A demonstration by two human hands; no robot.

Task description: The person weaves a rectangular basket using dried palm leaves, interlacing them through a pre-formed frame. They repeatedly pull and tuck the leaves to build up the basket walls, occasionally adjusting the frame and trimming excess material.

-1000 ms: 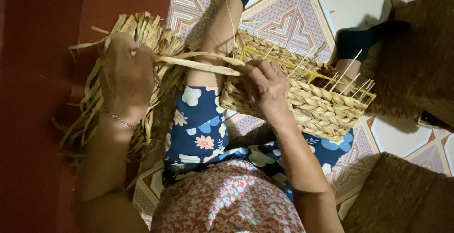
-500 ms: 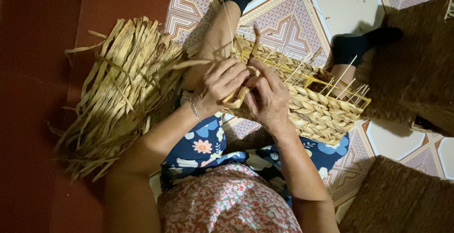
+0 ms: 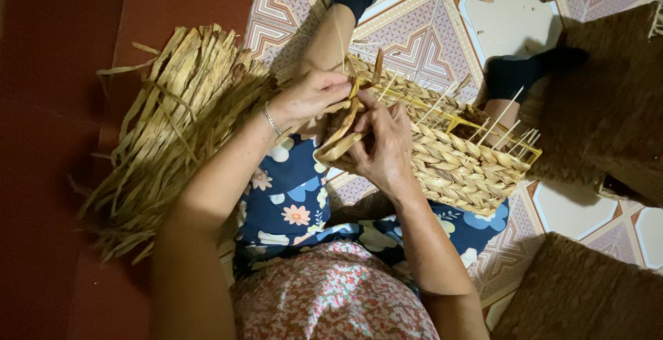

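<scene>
I sat on the floor with a half-made basket [image 3: 456,164] resting on my lap and legs. My left hand [image 3: 311,98] was closed around a flat straw strip [image 3: 345,122] at the near end of the basket, pinching it between my fingers. My right hand [image 3: 383,147] was curled tight on the same strip and pressed against the basket's woven side. Thin sticks [image 3: 501,122] stood up from the far end. A big pile of dry straw [image 3: 179,133] lay just beside my left arm on the red mat [image 3: 48,105].
</scene>
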